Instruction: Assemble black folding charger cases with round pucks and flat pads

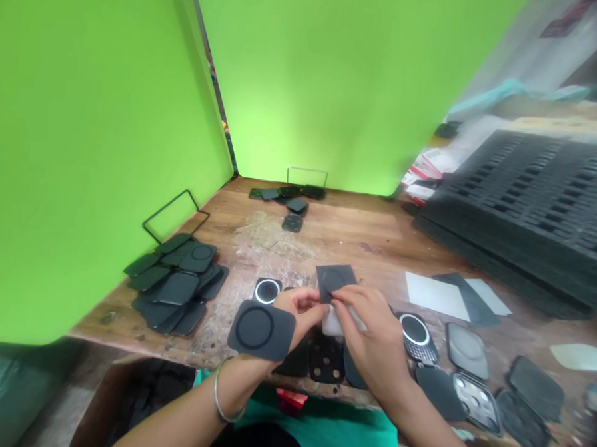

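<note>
My left hand and my right hand meet over the front of the table, fingers closed in a pinch. Between their fingertips is a dark square sheet with a faint round outline. Just below the fingers shows a whitish piece, partly covered by my right hand. Across the back of my left hand and wrist lies a dark square pad with a black ring. Under and beside the hands are a black case part with round holes and a pad with a white ring.
Dark square pads are heaped at the left; several small dark cases sit at the back. Rightward lie opened cases, white and grey sheets and a black slotted tray stack. Green panels enclose the table's back and left.
</note>
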`<action>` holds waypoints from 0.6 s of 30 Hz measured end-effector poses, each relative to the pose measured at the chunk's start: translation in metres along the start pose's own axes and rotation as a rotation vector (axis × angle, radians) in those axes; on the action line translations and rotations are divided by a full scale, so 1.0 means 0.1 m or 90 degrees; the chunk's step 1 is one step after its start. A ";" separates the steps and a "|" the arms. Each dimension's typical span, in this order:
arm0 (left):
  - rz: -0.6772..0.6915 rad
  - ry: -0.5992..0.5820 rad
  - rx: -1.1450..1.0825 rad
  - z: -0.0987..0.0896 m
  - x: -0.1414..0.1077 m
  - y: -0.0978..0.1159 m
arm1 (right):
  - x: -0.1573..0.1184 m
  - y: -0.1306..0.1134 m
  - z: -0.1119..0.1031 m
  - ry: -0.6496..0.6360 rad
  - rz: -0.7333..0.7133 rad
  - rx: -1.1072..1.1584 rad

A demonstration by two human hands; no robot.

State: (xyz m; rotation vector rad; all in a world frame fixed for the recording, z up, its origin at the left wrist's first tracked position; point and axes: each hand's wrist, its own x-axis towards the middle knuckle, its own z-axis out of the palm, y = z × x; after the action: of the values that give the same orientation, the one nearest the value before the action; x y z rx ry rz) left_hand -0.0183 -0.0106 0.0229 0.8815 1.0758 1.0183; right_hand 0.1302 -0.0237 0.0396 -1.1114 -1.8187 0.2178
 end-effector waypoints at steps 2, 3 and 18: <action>0.032 -0.001 0.041 -0.01 -0.02 0.02 | 0.02 0.02 0.00 -0.039 0.012 0.020; 0.049 -0.008 0.060 -0.02 -0.04 0.03 | 0.02 0.01 0.00 -0.059 0.019 0.028; 0.061 -0.027 0.171 -0.66 -0.17 0.21 | 0.36 0.83 -0.49 0.176 0.541 0.301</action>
State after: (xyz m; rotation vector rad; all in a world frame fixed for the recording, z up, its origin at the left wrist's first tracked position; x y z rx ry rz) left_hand -0.0886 -0.0149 0.0306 1.1767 1.1606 0.9417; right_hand 0.2136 0.0362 0.0409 -1.4116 -0.8947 0.8897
